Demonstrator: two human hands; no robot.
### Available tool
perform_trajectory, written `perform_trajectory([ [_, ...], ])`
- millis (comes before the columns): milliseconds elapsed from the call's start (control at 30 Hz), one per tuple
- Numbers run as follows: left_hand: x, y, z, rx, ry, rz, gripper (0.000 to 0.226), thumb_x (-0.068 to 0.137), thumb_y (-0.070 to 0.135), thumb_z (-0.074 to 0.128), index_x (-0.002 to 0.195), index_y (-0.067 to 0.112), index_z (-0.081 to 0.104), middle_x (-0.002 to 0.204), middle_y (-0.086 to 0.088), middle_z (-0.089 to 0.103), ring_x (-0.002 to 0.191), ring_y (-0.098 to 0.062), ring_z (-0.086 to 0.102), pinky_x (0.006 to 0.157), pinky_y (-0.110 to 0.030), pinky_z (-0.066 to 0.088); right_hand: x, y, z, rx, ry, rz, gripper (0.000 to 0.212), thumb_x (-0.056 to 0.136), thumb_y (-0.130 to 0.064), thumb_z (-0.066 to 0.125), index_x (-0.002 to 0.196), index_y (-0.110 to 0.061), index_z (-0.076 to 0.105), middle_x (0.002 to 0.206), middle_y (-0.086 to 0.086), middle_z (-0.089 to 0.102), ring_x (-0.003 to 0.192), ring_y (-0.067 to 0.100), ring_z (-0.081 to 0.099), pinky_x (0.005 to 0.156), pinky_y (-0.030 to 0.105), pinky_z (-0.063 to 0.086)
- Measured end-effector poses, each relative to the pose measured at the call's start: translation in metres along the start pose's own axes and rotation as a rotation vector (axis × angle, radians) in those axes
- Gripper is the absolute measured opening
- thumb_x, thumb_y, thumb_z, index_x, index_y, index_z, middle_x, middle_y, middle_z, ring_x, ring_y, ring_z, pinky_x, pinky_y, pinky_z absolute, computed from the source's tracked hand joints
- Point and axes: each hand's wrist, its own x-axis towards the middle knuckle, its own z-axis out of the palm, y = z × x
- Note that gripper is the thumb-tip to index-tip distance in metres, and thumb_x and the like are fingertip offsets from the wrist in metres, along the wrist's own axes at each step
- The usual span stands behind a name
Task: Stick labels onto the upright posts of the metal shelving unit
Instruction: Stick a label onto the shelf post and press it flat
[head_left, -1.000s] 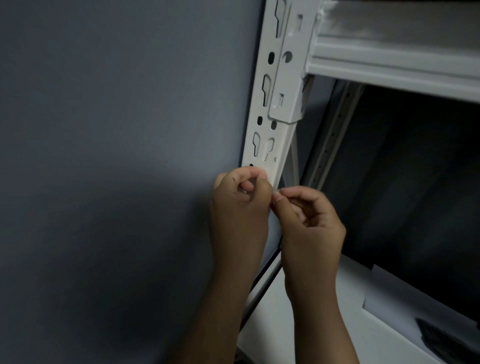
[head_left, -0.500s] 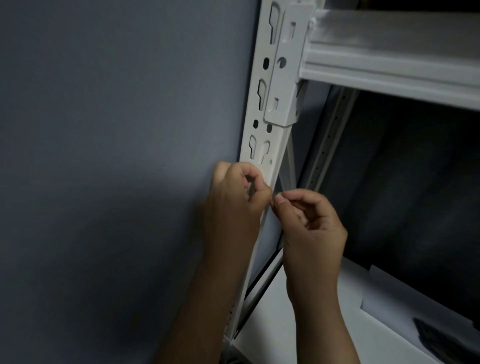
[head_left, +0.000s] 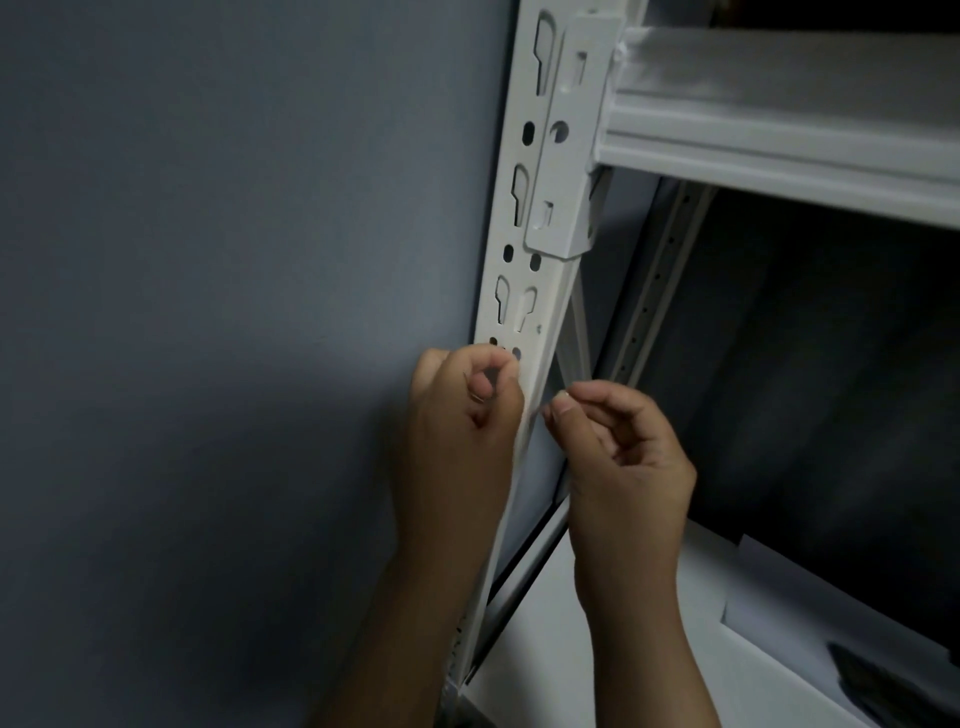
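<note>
The white metal front post (head_left: 524, 291), punched with keyhole slots, runs down the middle of the head view. My left hand (head_left: 462, 431) sits against its left face just under a pair of round holes, thumb and forefinger pinched together. My right hand (head_left: 623, 467) is at the post's right edge, also pinched at the fingertips. A small pale label (head_left: 535, 410) seems to span the post's edge between the two pinches. It is almost the post's colour and hard to make out.
A white shelf beam (head_left: 779, 150) clips into the post above my hands. A grey wall (head_left: 234, 312) fills the left. The rear post (head_left: 660, 280) stands behind. On the lower shelf (head_left: 597, 649) lie a white sheet (head_left: 810, 613) and a dark object (head_left: 893, 680).
My two hands were pinched together in front of the post. They have drawn apart, the left to the post's left face and the right to its right edge.
</note>
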Motion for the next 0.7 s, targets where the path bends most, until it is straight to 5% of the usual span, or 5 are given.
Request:
perform_trajectory([
  [200, -0.006, 0.004, 0.0, -0.02, 0.009, -0.043, 0.015, 0.091, 0.025, 0.059, 0.098, 0.022, 0.071, 0.087, 0.004, 0.055, 0.071, -0.007, 0.056, 0.066, -0.024, 0.053, 0.0, 0.0, -0.001, -0.004, 0.002, 0.004, 0.014, 0.082, 0.006, 0.065, 0.085, -0.008, 0.067, 0.066, -0.002, 0.067, 0.065, 0.008, 0.063, 0.068, 0.016, 0.053],
  [400, 0.002, 0.006, 0.001, 0.028, 0.059, -0.027, 0.013, 0.089, 0.018, 0.061, 0.079, 0.019, 0.07, 0.079, 0.001, 0.055, 0.061, -0.01, 0.054, 0.061, -0.033, 0.051, -0.001, -0.001, -0.004, -0.008, 0.0, -0.004, 0.013, 0.083, 0.006, 0.066, 0.085, -0.007, 0.067, 0.065, -0.001, 0.065, 0.064, 0.009, 0.061, 0.067, 0.016, 0.053],
  [700, 0.002, 0.01, 0.003, 0.087, 0.044, -0.034, 0.011, 0.088, 0.02, 0.058, 0.078, 0.02, 0.064, 0.08, 0.004, 0.05, 0.062, -0.012, 0.053, 0.06, -0.034, 0.05, -0.003, -0.002, -0.004, -0.005, -0.009, -0.021, 0.013, 0.083, 0.006, 0.065, 0.084, -0.006, 0.066, 0.062, -0.003, 0.064, 0.061, 0.005, 0.06, 0.065, 0.014, 0.051],
])
